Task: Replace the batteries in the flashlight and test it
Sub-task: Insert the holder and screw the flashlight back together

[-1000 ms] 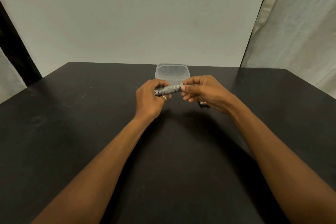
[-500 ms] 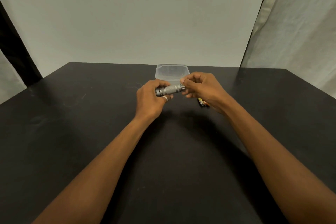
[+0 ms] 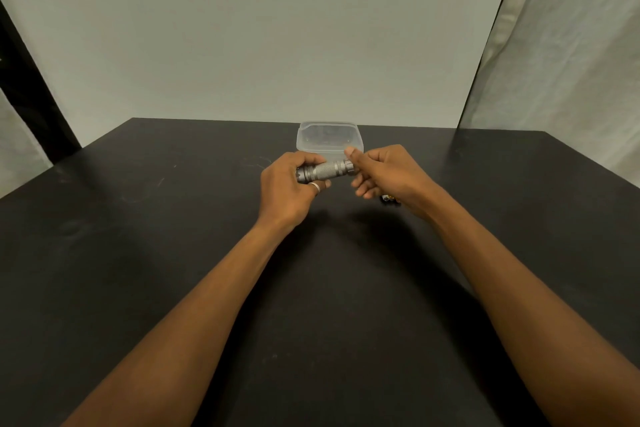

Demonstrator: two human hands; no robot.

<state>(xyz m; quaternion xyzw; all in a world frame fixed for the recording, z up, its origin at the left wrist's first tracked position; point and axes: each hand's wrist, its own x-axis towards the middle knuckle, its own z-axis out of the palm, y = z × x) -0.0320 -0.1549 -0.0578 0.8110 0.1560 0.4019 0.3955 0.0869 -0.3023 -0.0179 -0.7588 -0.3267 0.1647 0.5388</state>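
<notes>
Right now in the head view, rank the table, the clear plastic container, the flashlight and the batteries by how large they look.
1. Table
2. Clear plastic container
3. Flashlight, partly covered by both hands, so this ranking is unsure
4. Batteries, mostly hidden behind the right hand

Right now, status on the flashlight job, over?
Left hand grips flashlight head end. Right hand pinches its tail end. Batteries on table under right wrist. Box behind, nothing blocking.
</notes>
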